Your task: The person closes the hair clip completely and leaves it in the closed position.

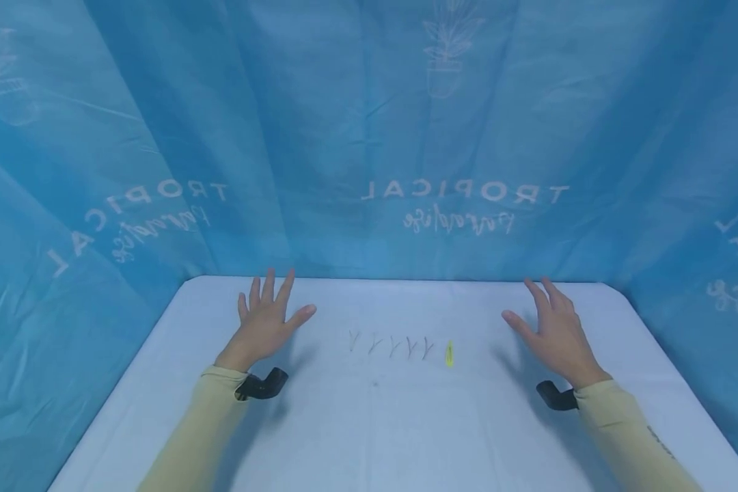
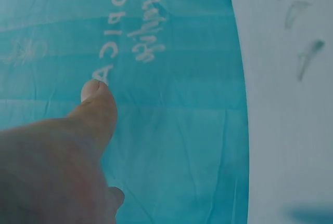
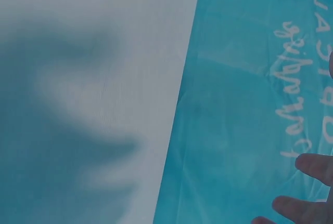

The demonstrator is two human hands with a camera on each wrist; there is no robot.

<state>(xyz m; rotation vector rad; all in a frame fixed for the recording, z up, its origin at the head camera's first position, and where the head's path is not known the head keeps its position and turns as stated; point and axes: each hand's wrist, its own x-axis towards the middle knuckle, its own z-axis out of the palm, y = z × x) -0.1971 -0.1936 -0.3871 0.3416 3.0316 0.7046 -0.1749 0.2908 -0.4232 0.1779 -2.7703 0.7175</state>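
- Head view, left hand (image 1: 261, 331): is hovering over the far left part of the white table (image 1: 369, 437), fingers and thumb spreading wide.
- Head view, right hand (image 1: 556, 335): is hovering over the far right part, thumb and visible fingers standing widely apart.
- Head view, five thin forked pieces (image 1: 393, 347): are lying in a row between the hands, touching neither; too fine to identify.
- Head view, narrow yellow piece (image 1: 449, 354): is lying just beside the row's right end, nearer the right hand.
- Head view, pale sleeves (image 1: 190, 424): are covering both forearms, black wrist devices (image 1: 269, 384) sitting at the cuffs.
- Head view, blue curtain (image 1: 320, 137): is hanging behind and beside the table, bearing reversed white lettering.
- Left wrist view: thumb is extending before the curtain; several blurred pieces are lying at upper right.
- Right wrist view: spread fingertips are entering at lower right; a hand-shaped shadow is falling across the table.
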